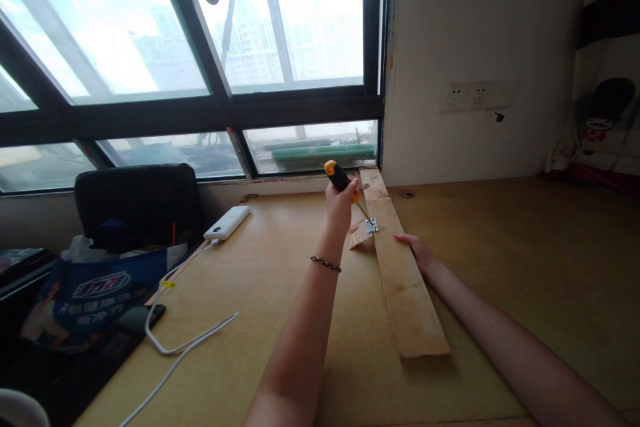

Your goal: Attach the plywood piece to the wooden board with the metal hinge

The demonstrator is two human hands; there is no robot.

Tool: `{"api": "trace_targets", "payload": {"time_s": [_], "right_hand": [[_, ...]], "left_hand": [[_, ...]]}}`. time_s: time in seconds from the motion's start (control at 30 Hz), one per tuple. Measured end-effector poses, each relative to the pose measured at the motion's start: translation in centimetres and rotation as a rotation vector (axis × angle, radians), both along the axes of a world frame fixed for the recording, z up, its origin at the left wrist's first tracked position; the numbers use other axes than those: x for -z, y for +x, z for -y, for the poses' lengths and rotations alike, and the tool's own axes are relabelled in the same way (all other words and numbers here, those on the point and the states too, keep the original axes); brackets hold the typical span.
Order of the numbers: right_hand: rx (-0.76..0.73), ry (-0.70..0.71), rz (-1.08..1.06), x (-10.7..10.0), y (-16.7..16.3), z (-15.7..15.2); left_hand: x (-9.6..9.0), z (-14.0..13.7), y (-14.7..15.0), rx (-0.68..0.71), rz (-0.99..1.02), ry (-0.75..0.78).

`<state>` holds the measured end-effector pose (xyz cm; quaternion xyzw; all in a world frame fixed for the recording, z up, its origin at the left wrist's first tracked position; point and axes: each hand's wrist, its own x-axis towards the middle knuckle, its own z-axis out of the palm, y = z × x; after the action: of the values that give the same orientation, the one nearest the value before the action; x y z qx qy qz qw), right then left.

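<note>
My left hand is closed round the handle of a screwdriver, black with yellow ends. Its thin shaft slants down to a small silver hinge, which lies across the left edge of a long wooden board and a short wooden piece. The tip seems to meet the hinge, though screw details are too small to make out. Against the board's right edge, my right hand grips it, a finger or thumb reaching over the top; its other fingers are partly hidden.
The board lies flat on a wooden table, far end close to the window sill. A white power bank with a white cable lies left. Beyond the table's left edge are a black chair and blue bag. Wall sockets are right.
</note>
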<state>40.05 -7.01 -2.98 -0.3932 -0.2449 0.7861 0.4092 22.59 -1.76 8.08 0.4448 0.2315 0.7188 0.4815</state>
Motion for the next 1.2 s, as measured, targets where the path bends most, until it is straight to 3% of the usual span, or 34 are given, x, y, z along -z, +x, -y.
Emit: {"api": "trace_targets", "payload": {"time_s": [0.17,0.43,0.9,1.2], "right_hand": [[0.010,0.057,0.080,-0.16,-0.12,0.08],[-0.003,-0.013,0.011,0.00,-0.01,-0.04],[-0.003,0.003,-0.022,0.36,0.03,-0.25],[0.019,0.019,0.069,-0.13,-0.18,0.04]], "left_hand": [[0.04,0.12,0.43,0.026,0.013,-0.037],[0.46,-0.06,0.78,0.034,-0.018,-0.038],[0.18,0.23,0.84,-0.003,-0.026,-0.038],[0.28,0.19,0.87,0.003,-0.024,-0.035]]}}
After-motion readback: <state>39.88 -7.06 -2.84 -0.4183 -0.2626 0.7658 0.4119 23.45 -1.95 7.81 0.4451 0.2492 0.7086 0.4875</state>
